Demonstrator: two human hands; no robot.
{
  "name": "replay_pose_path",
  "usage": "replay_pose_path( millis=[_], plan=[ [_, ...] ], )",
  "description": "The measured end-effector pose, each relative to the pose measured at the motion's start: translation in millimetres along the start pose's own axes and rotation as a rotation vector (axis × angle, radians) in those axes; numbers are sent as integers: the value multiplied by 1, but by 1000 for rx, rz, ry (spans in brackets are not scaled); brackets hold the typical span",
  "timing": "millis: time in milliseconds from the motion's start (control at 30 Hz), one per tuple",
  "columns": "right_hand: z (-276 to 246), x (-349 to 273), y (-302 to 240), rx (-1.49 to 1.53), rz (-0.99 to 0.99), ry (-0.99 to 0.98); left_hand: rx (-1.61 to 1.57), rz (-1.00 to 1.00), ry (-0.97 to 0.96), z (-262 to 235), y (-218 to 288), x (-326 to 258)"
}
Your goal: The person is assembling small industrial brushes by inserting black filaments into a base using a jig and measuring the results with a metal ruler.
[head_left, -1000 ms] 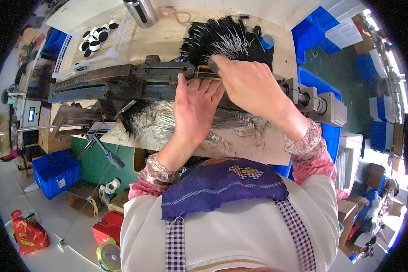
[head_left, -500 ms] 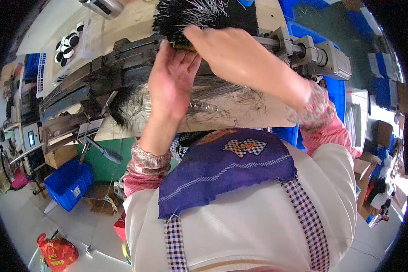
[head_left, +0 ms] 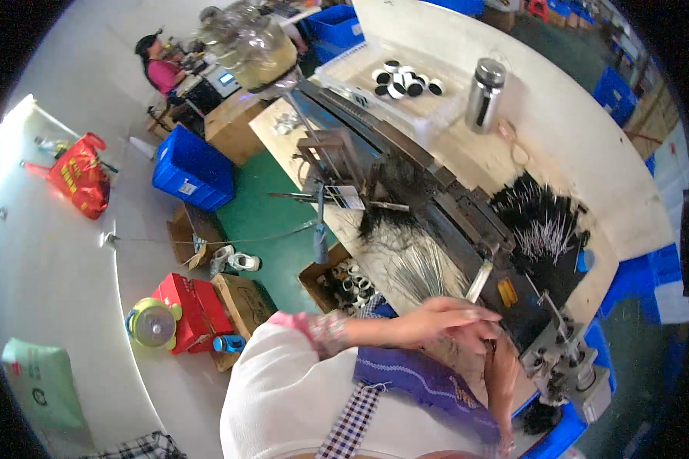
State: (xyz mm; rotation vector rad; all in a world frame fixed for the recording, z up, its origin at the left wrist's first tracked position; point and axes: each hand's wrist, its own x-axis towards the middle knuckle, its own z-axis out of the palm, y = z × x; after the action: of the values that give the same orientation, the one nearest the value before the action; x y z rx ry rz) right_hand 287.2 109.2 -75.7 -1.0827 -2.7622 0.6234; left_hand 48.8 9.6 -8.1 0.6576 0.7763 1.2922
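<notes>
Presently, the left hand (head_left: 440, 320) reaches across the front of the person's body, its fingers extended close together and lying over the right hand (head_left: 500, 359). The two overlap just beside the near edge of the long metal machine (head_left: 467, 206). The right hand is blurred and partly covered; whether either hand pinches anything cannot be told.

The machine runs diagonally over the wooden bench (head_left: 478, 164), from upper left toward a grey end block (head_left: 566, 359) at lower right. A small yellow block (head_left: 507, 292) sits on it, near the fingers and apart from them. Just beyond the left hand, a bright metal strip (head_left: 479, 281) stands at a slant. Thin metal wires (head_left: 417, 275) lie fanned on the near side of the machine, with dark bristles at their left.

On the far side, wire-handled pieces (head_left: 543, 233) lie massed on a black mat (head_left: 570, 279), beside a blue cylindrical object (head_left: 586, 261). Farther up the bench stand a steel flask (head_left: 484, 96) and a white plastic tray (head_left: 344, 69) containing black-and-white rounds (head_left: 414, 86). A blue bin (head_left: 195, 168) stands on the floor at left.
</notes>
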Motion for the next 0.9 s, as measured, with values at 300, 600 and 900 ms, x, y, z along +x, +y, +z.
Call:
replay_pose_path(
  millis=[300,600,900],
  plan=[
    [-23,-20,-4,258,112,12,1883,32,1574,-174,15,-135],
    [-9,-26,-14,485,387,107,1506,-146,1676,-185,36,-159],
    [-14,-43,6,399,394,345,1655,775,1268,-115,32,-113]
  ],
)
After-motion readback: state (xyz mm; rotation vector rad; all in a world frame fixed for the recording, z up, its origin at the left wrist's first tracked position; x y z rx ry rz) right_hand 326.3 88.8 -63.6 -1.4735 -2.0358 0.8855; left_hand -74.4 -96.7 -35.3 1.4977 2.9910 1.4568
